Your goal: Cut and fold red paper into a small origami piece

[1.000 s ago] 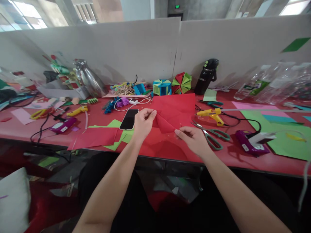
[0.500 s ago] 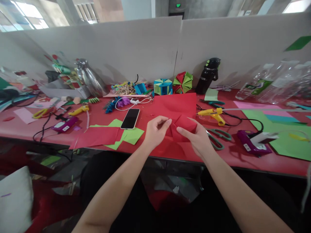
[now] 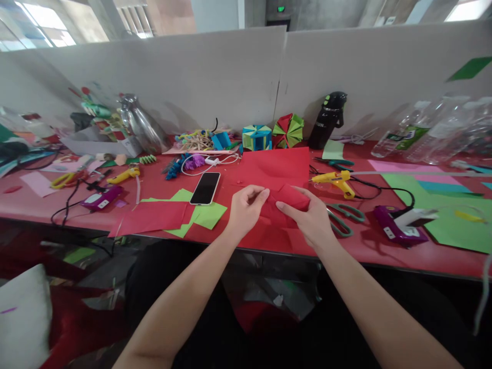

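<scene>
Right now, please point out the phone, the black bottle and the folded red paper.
phone (image 3: 205,187), head view, middle of its dark screen.
black bottle (image 3: 326,124), head view, its body.
folded red paper (image 3: 286,202), head view, creased middle between both hands.

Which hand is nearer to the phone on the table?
Left. The left hand is just right of the phone, not touching it; the right hand is farther right, beyond the folded red paper.

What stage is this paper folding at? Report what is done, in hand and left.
Done: two folded paper models, blue-green and red-green, stand by the divider. In hand: left hand and right hand pinch a part-folded red sheet. Left: flat red sheets and green sheets lie unfolded.
</scene>
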`<state>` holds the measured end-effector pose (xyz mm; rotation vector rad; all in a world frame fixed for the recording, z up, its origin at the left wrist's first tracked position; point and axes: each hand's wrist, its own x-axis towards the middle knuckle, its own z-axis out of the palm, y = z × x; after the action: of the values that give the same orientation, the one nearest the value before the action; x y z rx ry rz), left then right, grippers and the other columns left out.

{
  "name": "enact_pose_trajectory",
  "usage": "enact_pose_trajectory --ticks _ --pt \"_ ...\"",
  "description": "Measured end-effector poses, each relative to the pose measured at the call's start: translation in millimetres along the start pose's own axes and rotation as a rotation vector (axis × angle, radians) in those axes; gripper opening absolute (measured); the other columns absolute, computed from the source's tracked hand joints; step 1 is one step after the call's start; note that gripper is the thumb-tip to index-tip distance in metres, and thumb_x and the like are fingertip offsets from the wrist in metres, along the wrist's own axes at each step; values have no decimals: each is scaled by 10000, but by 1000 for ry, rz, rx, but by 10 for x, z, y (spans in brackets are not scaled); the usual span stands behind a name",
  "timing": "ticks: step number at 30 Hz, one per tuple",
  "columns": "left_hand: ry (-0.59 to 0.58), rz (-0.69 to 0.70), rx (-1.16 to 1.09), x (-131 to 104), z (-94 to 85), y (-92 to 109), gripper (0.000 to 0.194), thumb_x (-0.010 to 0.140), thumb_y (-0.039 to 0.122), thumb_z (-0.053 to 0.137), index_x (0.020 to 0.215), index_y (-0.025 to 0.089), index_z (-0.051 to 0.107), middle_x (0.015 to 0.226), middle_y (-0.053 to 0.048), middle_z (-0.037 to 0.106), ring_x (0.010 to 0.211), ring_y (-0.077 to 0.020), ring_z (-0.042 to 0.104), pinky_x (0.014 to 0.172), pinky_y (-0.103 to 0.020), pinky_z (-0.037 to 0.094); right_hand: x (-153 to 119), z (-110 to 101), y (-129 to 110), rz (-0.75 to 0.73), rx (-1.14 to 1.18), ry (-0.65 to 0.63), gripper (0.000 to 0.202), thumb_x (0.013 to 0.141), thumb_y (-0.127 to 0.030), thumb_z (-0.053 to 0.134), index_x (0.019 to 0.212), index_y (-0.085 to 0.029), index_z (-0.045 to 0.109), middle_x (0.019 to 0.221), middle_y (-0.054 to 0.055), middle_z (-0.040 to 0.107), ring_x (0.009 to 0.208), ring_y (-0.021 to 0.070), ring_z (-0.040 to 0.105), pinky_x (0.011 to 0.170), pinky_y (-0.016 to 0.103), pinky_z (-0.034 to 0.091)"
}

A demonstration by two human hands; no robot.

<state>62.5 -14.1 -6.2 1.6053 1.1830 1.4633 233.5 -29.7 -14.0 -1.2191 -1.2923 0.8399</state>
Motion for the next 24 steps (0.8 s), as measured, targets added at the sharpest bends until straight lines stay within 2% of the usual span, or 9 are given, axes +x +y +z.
enact_pose_trajectory --ticks 4,10,14,19,24 --pt "22 -18 -14 33 -27 -22 181 861 349 669 829 177 712 791 -40 729 758 -172 672 713 -286 532 -11 -7 -93 -16 -179 31 551 636 -490 836 1070 -178 699 1016 105 756 920 293 688 845 439 526" --pt "99 -87 -68 107 -128 -111 211 829 385 703 821 177 730 767 -38 725 715 -155 659 660 -266 518 -26 16 -86 50 32 -151 436 736 -490 769 1018 -181 647 864 85 762 739 235 701 666 351 539" --pt "126 -121 -100 157 -189 -114 211 808 383 724 833 175 746 758 -44 727 672 -145 645 618 -264 508 -14 22 -45 96 -20 -119 456 706 -508 794 964 -176 618 674 30 695 597 189 633 562 305 477" --pt "159 -138 -152 199 -231 -103 205 780 376 746 798 172 737 714 -23 697 614 -116 587 585 -245 465 14 -4 25 69 -22 -115 500 695 -487 803 1029 -164 615 670 -2 652 580 153 581 570 292 452" --pt "75 -172 -167 196 -291 -97 227 789 384 736 799 158 724 733 -12 666 649 -104 562 628 -229 450 31 -66 27 98 6 -114 445 688 -460 819 962 -174 615 698 16 684 651 182 659 635 302 487"
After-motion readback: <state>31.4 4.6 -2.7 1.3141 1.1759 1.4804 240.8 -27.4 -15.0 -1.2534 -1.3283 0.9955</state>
